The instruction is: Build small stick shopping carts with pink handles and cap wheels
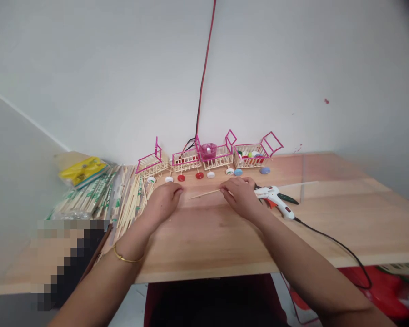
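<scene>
My right hand (240,195) is closed on one end of a thin wooden stick (205,195), which points left just above the tabletop. My left hand (163,200) rests near the bundle of sticks, fingers curled under with the thumb against them; whatever may be in them is hidden. Beside my right hand lies a white hot glue gun (276,202) with a clear glue stick (300,183) behind it. Beyond my hands stand miniature stick carts with magenta rims and bottle-cap wheels: a left cart (153,164), a middle cart (186,160) and a right cart (252,156), among others.
Loose wooden sticks (131,204) and packaged sticks (92,200) cover the table's left side, with a yellow packet (83,170) on top. A pink cup (209,151) sits at one cart. The glue gun's black cord (334,238) runs over the front edge. A wall closes the back.
</scene>
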A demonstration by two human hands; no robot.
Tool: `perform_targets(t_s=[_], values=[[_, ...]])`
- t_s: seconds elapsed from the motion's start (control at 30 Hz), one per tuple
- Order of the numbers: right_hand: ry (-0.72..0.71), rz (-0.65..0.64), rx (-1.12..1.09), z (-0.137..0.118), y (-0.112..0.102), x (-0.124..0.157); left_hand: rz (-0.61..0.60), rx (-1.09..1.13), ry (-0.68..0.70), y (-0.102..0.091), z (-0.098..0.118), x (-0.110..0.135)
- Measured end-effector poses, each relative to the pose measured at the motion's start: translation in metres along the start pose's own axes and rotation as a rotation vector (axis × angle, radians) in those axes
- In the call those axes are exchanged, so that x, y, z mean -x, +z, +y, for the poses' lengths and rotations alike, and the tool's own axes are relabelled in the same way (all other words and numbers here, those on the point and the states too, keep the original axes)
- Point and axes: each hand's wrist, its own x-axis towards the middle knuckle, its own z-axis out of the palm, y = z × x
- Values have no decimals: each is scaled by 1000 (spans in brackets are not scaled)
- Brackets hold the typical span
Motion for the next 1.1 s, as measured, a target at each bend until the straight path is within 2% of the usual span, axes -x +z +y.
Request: perform_targets(t_s=[0.07, 0.13, 0.23, 0.33, 0.43, 0.5, 0.67, 0.73, 0.87, 1.1], values=[[0, 3, 8, 2, 0, 0, 46, 193, 70, 12, 14, -9], [10, 2, 20, 3, -1, 0, 37, 299, 101, 24, 20, -14], [15, -12, 37, 3, -3, -1, -4, 378, 143, 36, 19, -12], [9, -34, 43, 1, -3, -1, -36, 380, 141, 40, 14, -9], [6, -34, 35, 1, -1, -1, -52, 392, 92, 40, 13, -8], [-1, -26, 29, 2, 0, -1, -77, 484, 13, 41, 13, -8], [8, 4, 7, 5, -1, 0, -142, 977, -191, 45, 9, -9], [16, 7, -5, 5, -1, 0, -141, 1108, -220, 45, 8, -9], [45, -1, -46, 6, 0, 0, -151, 1213, -272, 40, 8, -7], [97, -40, -224, 6, -4, -1, -151, 1484, -353, 31, 4, -6]])
